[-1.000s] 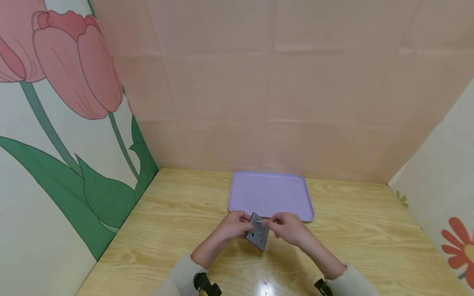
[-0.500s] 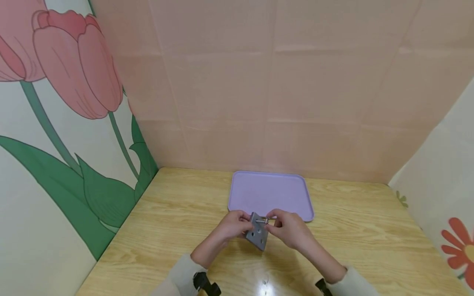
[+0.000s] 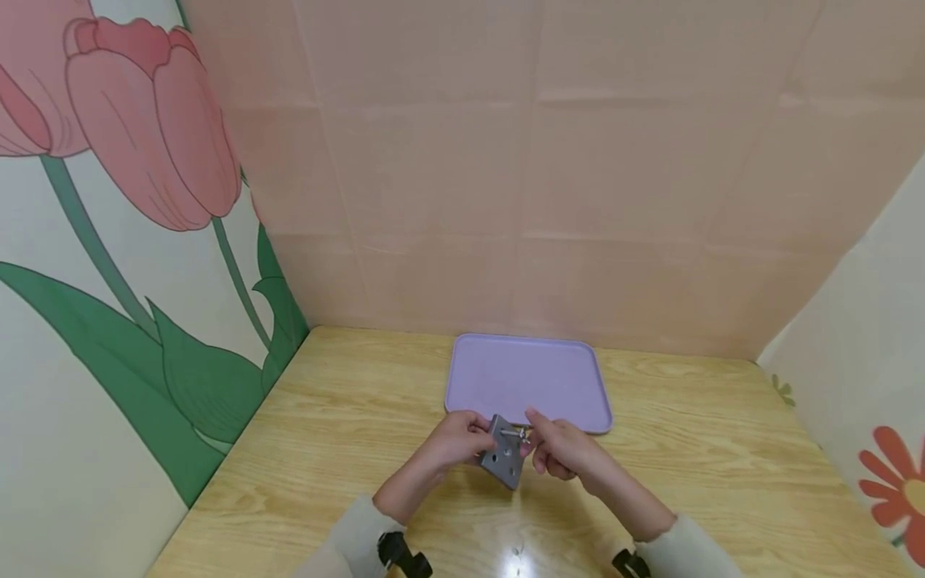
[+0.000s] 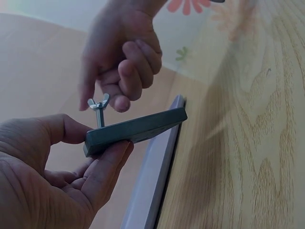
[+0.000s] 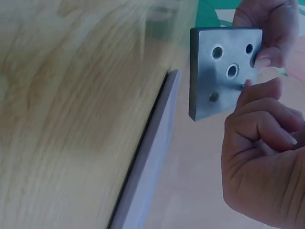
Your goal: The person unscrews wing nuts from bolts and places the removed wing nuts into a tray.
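My left hand [image 3: 457,440] holds a grey square metal plate [image 3: 501,464] by one edge, tilted above the table, thumb on one face and fingers on the other. Several holes pierce the plate, the middle one ringed, as the right wrist view shows. A silver wing screw [image 4: 99,110] stands upright out of the plate near the corner that my left hand grips. Around its wings is my right hand [image 3: 571,456], one finger extended at one side and another fingertip at the other side, with a small gap visible there. Its remaining fingers are loosely bent.
A purple tray [image 3: 527,369] lies on the wooden table [image 3: 361,385] just beyond the hands. Behind it rises a pinkish-brown covered wall [image 3: 520,177]. A wall with printed tulips [image 3: 152,128] borders the left side, and a flower-patterned wall stands at the right.
My right hand's fingers have shifted from pinching the wing screw to spreading around it, with one finger extended. The screw's wings now show more. Left hand and plate stay in place.
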`<state>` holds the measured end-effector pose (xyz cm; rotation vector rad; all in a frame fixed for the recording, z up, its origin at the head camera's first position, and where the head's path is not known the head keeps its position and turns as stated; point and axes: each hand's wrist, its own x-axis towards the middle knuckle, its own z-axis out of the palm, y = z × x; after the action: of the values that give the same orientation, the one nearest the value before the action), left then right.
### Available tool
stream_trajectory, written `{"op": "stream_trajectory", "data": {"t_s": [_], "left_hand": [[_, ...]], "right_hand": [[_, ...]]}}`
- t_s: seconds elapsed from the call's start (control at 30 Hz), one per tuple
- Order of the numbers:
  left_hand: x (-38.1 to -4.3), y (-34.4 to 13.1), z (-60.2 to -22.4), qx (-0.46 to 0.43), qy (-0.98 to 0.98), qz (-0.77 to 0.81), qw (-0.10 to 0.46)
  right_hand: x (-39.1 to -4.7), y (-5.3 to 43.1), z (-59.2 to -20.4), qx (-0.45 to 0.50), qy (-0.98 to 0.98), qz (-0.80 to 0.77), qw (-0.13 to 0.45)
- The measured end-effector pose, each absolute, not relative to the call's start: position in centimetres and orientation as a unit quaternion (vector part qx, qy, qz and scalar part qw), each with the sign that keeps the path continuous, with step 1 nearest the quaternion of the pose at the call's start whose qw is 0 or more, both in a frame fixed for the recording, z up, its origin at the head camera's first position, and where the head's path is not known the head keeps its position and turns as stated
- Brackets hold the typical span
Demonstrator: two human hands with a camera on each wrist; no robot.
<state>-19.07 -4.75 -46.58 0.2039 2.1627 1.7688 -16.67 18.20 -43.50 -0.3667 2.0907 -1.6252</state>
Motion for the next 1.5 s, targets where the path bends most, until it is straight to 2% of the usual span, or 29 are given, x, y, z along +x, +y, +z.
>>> {"op": "stream_trajectory", "data": {"t_s": [0.13,0.27,0.37,0.57,0.7,1.23,1.37,1.5], "left_hand": [[-19.0,-4.7,-46.7,0.073,0.760,0.624,0.166],[-19.0,-4.7,-46.7,0.076,0.761,0.623,0.164],[-19.0,-4.8,-46.7,0.076,0.763,0.620,0.163],[-19.0,-5.0,-46.7,0.072,0.766,0.617,0.165],[-19.1,-5.0,-46.7,0.070,0.763,0.620,0.170],[-19.2,-5.1,-46.9,0.070,0.762,0.622,0.167],[-19.1,-5.1,-46.8,0.064,0.765,0.619,0.166],[-19.0,-5.0,-46.7,0.060,0.766,0.618,0.166]], "right_hand": [[-17.8,16.6,-45.9,-0.071,0.792,-0.571,0.206],[-18.0,16.6,-45.9,-0.039,0.795,-0.567,0.211],[-17.8,16.5,-45.4,-0.037,0.826,-0.531,0.185],[-17.4,16.1,-44.6,-0.104,0.912,-0.392,0.064],[-17.2,16.0,-44.4,-0.151,0.929,-0.337,0.005],[-16.7,15.5,-44.6,-0.216,0.934,-0.256,-0.123],[-16.9,15.7,-44.5,-0.169,0.929,-0.317,-0.094],[-17.4,16.2,-44.5,-0.074,0.887,-0.454,0.040]]}}
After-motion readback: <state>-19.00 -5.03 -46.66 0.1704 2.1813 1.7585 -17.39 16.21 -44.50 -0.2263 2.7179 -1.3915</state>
